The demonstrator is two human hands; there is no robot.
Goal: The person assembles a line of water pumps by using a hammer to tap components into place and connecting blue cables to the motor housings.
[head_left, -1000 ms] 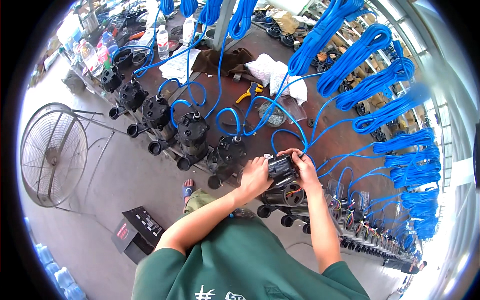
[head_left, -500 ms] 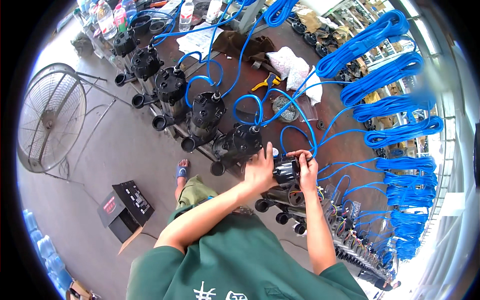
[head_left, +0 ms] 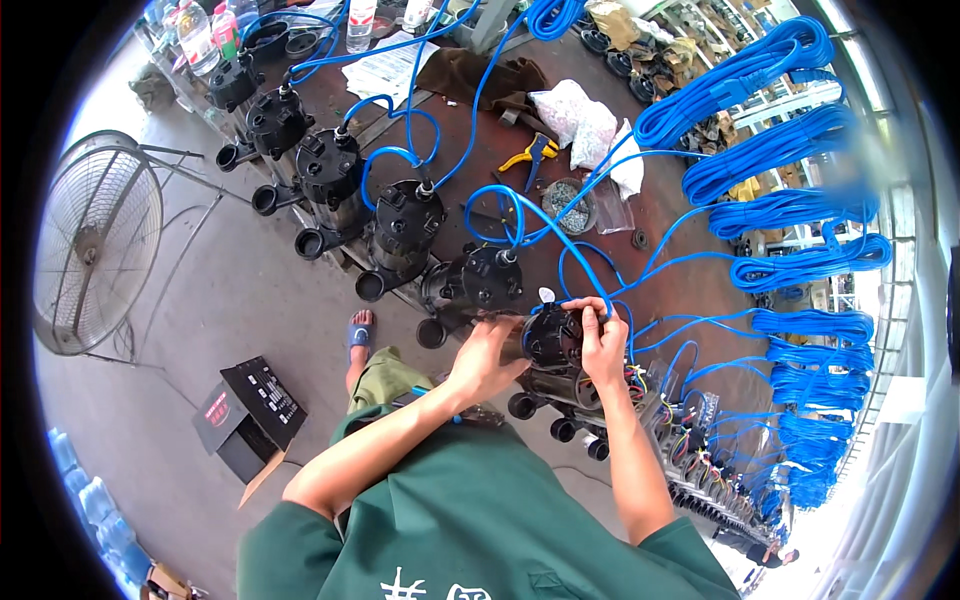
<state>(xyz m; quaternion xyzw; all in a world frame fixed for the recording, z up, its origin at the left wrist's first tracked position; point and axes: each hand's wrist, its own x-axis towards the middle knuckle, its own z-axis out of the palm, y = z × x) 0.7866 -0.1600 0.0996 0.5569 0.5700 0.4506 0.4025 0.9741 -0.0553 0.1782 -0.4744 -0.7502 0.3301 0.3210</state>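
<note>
A submersible pump with a black ribbed cap (head_left: 553, 338) and a shiny metal body is directly in front of me. My left hand (head_left: 487, 360) is wrapped round its body from the left, with the thumb near the cap. My right hand (head_left: 603, 345) pinches a blue cable (head_left: 578, 256) at the cap's right edge; the fingertips hide where the two meet. A small whitish piece (head_left: 546, 295) shows at the cap's far edge. To the left stands the neighbouring pump (head_left: 485, 278), its cable rising from the top.
More pumps (head_left: 405, 230) line the bench edge toward the far left. On the brown bench (head_left: 670, 275) are yellow-handled pliers (head_left: 530, 153), a dish of small metal parts (head_left: 568, 205) and white bags (head_left: 575, 120). Blue cable coils (head_left: 765, 155) hang at right; a fan (head_left: 95, 250) and carton (head_left: 250, 415) stand on the floor.
My left hand has dropped from the cap's upper side to the pump body. The cap has turned to face upward and shifted slightly left. My right hand stays beside it.
</note>
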